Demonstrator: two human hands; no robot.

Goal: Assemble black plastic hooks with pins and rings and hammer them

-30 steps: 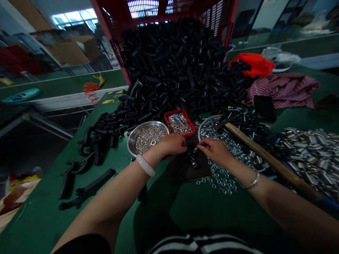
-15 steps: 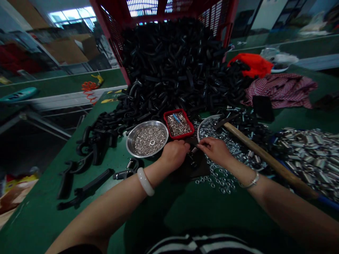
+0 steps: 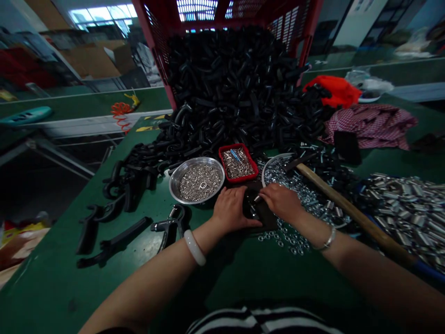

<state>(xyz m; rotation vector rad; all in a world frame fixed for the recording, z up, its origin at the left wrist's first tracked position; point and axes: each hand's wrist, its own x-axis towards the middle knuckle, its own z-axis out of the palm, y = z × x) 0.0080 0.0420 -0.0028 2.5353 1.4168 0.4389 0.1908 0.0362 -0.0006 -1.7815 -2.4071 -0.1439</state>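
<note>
On the green table (image 3: 52, 287), just nearer than the red tray (image 3: 243, 178), the left hand (image 3: 230, 213) spreads wide beside a small spring (image 3: 257, 198); the right hand (image 3: 282, 202) pinches narrowly there — holding it, I cannot tell. One sprung clamp (image 3: 169, 224), left of the tray, looks assembled — this spring seems unfitted.

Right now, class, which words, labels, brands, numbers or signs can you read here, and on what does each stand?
No text can be read.
Teal object, far left: dark marks, too blurred to read.
Pale panel, upper right: faint marks, too small and blurred to read.
</note>
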